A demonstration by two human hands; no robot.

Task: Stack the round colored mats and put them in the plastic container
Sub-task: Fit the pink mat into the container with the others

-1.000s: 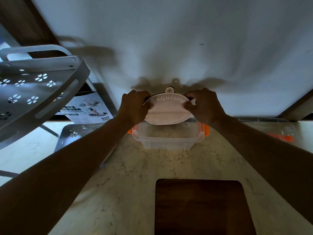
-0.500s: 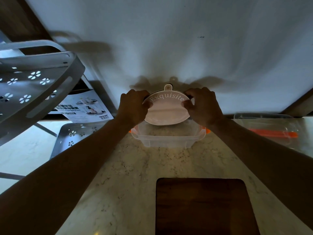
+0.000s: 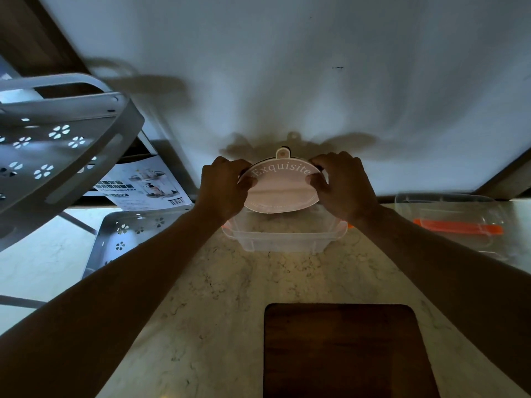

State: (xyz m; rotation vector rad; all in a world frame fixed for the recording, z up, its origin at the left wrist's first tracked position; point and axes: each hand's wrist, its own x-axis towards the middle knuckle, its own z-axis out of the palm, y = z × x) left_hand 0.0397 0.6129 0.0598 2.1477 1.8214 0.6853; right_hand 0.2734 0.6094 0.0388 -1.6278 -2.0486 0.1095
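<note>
We see only the top mat of the stack of mats (image 3: 280,191); a dark edge peeks out behind its hanging tab, but how many lie beneath we cannot tell. The lower edge of the stack dips toward the open plastic container (image 3: 283,239), whose far wall is hidden behind it. The top mat is pale pink and reads "Exquisite" in white letters along its upper rim. Our left hand (image 3: 222,189) pinches the stack's left edge and our right hand (image 3: 343,186) pinches its right edge, both clenched on it above the container. At left, a printed box (image 3: 143,186) shows a barcode and small text too blurred to read. The dark board (image 3: 344,351) is cut off by the bottom edge.
</note>
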